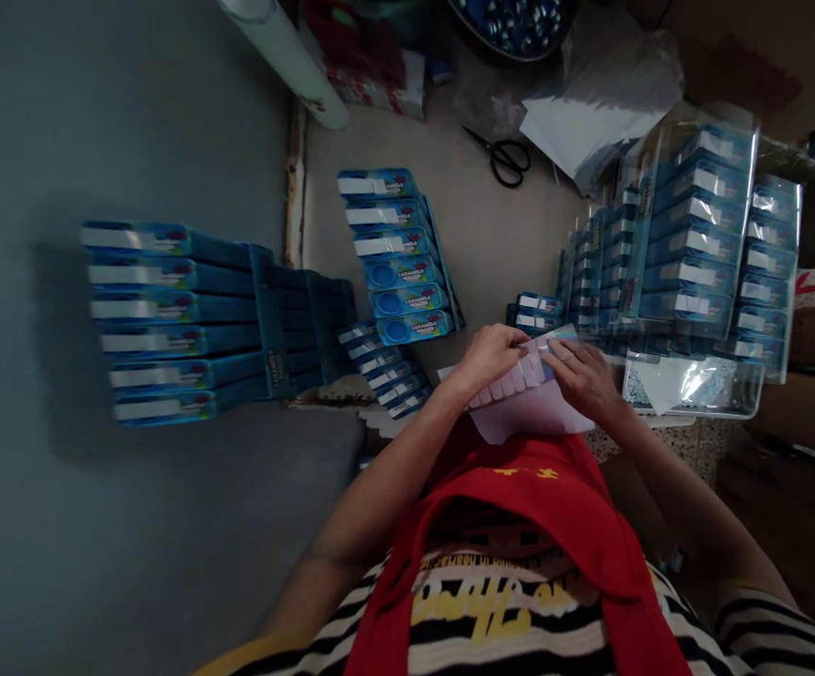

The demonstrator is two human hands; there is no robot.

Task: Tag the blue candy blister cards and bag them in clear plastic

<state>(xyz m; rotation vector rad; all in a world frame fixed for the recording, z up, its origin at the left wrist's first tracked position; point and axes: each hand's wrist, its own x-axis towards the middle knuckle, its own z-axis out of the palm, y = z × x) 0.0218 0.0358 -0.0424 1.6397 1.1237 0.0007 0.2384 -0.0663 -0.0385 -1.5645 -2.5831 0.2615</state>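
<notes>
Here, label sheet (510, 387) between both hands (490, 359) (586, 377).

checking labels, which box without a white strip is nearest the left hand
The box lowest in view in the central row; two above it also show bare circles but sit farther from the left hand.

Before me, tabletop (484, 239): black scissors (494, 148), one pair; red-and-white package (383, 94); crumpled clear plastic (622, 61). To its left, white tube (295, 68), slanting.

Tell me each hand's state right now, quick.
Left hand: curled, touching the label sheet; grip unclear.
Right hand: at that sheet's right end; grip unclear.
</notes>
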